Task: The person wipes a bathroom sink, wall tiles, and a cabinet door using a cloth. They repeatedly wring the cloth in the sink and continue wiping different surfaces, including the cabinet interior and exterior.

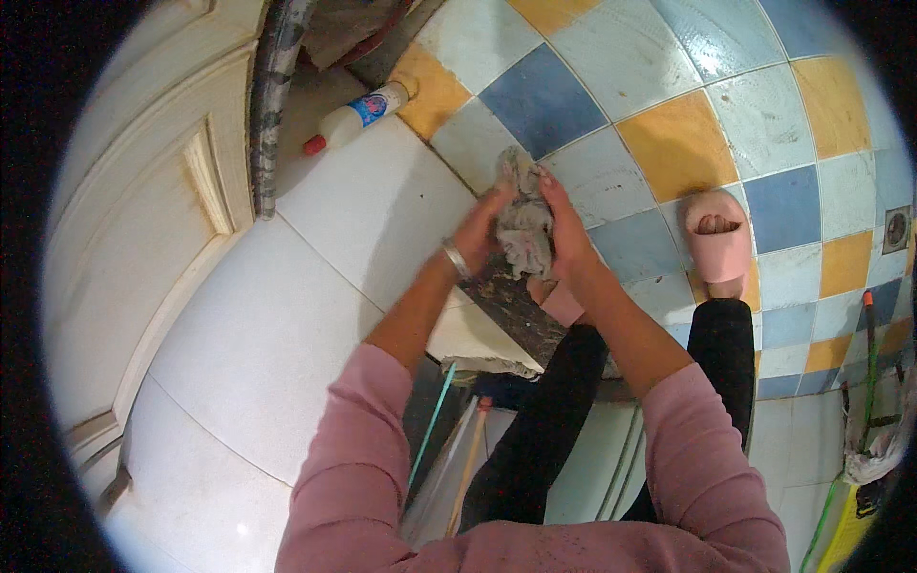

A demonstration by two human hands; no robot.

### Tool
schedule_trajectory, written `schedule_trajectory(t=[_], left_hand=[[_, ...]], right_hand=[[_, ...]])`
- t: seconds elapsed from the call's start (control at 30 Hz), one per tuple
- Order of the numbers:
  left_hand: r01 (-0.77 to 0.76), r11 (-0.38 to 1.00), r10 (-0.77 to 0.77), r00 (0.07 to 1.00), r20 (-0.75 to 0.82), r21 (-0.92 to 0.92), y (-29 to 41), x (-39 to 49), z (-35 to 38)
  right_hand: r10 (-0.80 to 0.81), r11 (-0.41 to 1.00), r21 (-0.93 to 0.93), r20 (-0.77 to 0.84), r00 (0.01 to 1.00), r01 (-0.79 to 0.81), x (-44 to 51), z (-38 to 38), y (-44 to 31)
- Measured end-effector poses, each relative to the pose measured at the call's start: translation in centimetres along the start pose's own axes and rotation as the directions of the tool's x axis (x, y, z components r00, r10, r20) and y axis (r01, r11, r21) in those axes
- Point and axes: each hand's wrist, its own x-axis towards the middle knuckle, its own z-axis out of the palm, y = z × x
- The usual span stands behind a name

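A crumpled grey cloth (526,233) hangs bunched between my two hands, above the edge of the checkered tile floor. My left hand (483,225), with a silver bracelet at the wrist, presses on the cloth's left side and is slightly blurred. On the other side, my right hand (566,225) grips the cloth, its thumb and fingers near the top. Below the hands lies a dark stone threshold (512,297) between the white tiles and the coloured tiles.
A bottle with a red cap (354,118) lies on its side near a panelled door (172,236). My feet wear pink slippers (718,247). Long-handled tools (469,458) stand beside my left leg. A floor drain (897,229) is at the far right.
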Motion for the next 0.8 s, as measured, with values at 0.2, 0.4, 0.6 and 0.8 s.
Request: schedule_trajectory(t=[0.2, 0.4, 0.6, 0.8], left_hand=[[0.11, 0.974, -0.116, 0.993, -0.017, -0.2, 2.3, -0.4, -0.5], [-0.002, -0.253, 0.27, 0.96, 0.073, 0.967, 9.1, 1.0, -9.1], [0.077, -0.455, 0.093, 0.995, -0.038, 0.887, 7.0, 4.2, -8.1], [-0.234, -0.238, -0.309, 0.938, 0.155, 0.943, -2.7, 0.5, -3.5]], right_hand=[[-0.163, 0.707, -0.667, 0.17, 0.972, 0.235, -0.2, 0.6, 1.0], [-0.299, 0.543, -0.76, 0.222, 0.928, 0.357, -0.1, 0.1, 1.6], [-0.139, 0.595, -0.776, 0.158, 0.978, 0.21, -0.7, 0.2, 1.9], [-0.249, 0.612, -0.724, 0.204, 0.947, 0.317, -1.1, 0.5, -0.7]])
